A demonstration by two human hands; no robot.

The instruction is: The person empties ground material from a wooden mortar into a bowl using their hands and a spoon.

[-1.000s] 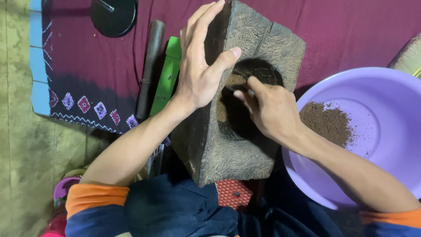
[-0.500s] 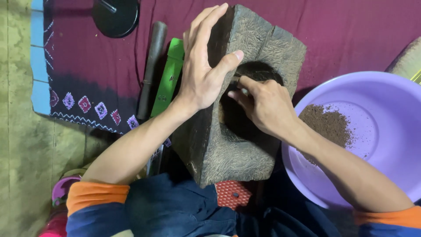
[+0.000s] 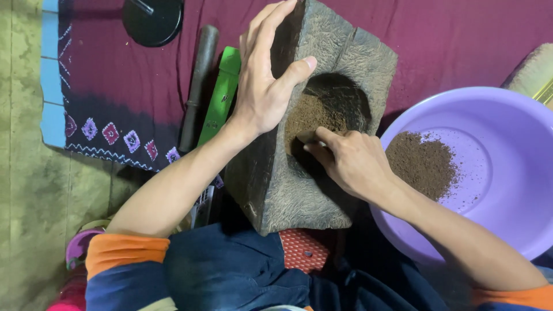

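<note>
A heavy wooden mortar block (image 3: 299,190) is tipped up on my lap, its round hollow facing me with brown ground powder (image 3: 314,112) inside. My left hand (image 3: 266,75) grips the block's upper left edge, thumb hooked at the hollow's rim. My right hand (image 3: 345,161) reaches into the hollow with fingers curled, touching the powder; I cannot tell whether it holds any small tool. To the right stands a purple plastic basin (image 3: 507,173) with a heap of the same brown powder (image 3: 423,164) in it.
A dark wooden pestle (image 3: 199,86) and a green flat stick (image 3: 220,98) lie left of the block on a maroon patterned cloth (image 3: 109,75). A black round lid (image 3: 152,20) sits at the top left. A straw-coloured item shows at the right edge (image 3: 536,72).
The hollow now shows more loose powder. My right hand has shifted slightly lower in the hollow. The left hand keeps its grip.
</note>
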